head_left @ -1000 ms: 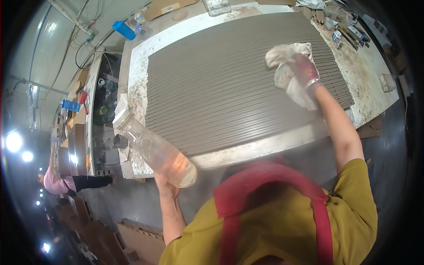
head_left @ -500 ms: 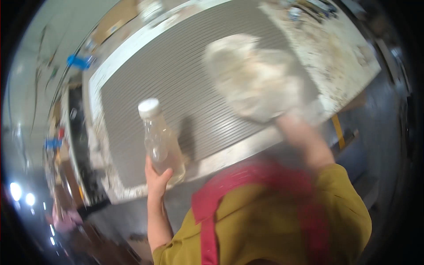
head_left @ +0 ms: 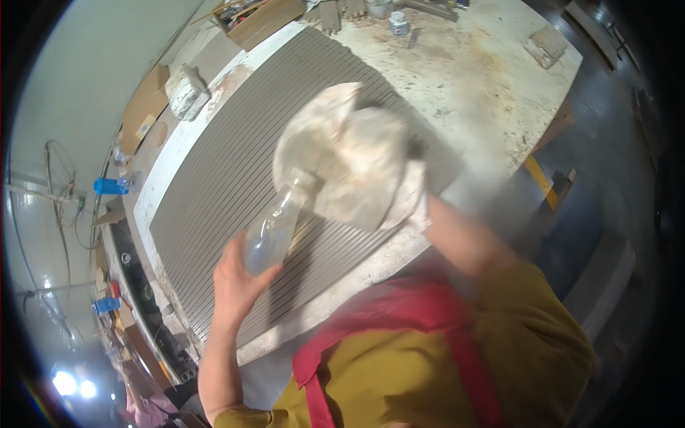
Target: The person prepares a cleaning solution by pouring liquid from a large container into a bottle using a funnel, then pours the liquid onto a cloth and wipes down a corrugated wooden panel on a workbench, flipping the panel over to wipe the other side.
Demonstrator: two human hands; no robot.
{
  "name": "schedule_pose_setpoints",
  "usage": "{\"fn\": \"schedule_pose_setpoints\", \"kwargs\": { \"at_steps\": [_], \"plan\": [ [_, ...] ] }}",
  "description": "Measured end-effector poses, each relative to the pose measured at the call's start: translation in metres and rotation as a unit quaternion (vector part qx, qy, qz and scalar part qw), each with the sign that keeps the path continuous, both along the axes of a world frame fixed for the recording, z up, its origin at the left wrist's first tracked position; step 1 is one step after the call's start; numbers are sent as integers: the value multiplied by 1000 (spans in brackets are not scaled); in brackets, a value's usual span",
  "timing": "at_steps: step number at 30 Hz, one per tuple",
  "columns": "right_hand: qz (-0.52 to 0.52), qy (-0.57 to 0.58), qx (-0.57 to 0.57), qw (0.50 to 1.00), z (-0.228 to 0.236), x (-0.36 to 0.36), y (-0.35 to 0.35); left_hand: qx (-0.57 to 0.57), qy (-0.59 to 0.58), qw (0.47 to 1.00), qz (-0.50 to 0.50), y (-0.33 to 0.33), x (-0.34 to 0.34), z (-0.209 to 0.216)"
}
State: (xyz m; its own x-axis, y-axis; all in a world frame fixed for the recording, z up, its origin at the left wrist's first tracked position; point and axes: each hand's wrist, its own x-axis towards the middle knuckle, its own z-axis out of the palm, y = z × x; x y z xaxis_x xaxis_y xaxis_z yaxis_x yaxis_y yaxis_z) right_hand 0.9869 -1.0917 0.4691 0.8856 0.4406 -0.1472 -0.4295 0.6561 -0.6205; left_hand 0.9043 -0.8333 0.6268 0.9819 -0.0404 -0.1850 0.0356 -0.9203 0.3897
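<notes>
A clear plastic bottle (head_left: 271, 228) with pale liquid in it is gripped around its lower body by my left hand (head_left: 239, 274). It leans to the right, and its top end meets or overlaps the cloth; whether the cap is on I cannot make out. The stained off-white cloth (head_left: 357, 153) is bunched and spread over my right hand (head_left: 437, 217), whose fingers are hidden beneath it. Both are held above a large grey ribbed slab (head_left: 235, 150) with fine parallel grooves.
The slab lies on a white, stained table (head_left: 492, 78). A small white jar (head_left: 398, 24) stands at the far side. At the far left are a plastic-wrapped lump (head_left: 188, 93) and a cardboard box (head_left: 146, 107). A flat wrapped block (head_left: 545, 47) sits near the right corner.
The bottle has gone from upright to tilted, its top now at the cloth. My right hand and the cloth have come left toward it. The view has turned, showing more of the table's far side.
</notes>
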Motion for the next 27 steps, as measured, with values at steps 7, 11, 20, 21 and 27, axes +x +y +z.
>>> {"fn": "schedule_pose_setpoints", "kwargs": {
  "at_steps": [7, 11, 20, 21, 27],
  "plan": [
    [-61, 31, -14, 998, -11, 6, -48, 192, -75, 963, -176, -29, 62, 32],
    [-76, 27, -21, 997, -11, 12, -60, 230, -97, 939, -236, -42, 76, 38],
    [-101, 13, -26, 994, -8, 9, -79, 249, -107, 926, -263, -59, 87, 37],
    [-104, 12, -25, 994, -7, 7, -81, 262, -112, 918, -277, -64, 88, 39],
    [-129, -1, -43, 991, 2, 2, -104, 215, -104, 913, -332, -98, 93, 49]
  ]
}}
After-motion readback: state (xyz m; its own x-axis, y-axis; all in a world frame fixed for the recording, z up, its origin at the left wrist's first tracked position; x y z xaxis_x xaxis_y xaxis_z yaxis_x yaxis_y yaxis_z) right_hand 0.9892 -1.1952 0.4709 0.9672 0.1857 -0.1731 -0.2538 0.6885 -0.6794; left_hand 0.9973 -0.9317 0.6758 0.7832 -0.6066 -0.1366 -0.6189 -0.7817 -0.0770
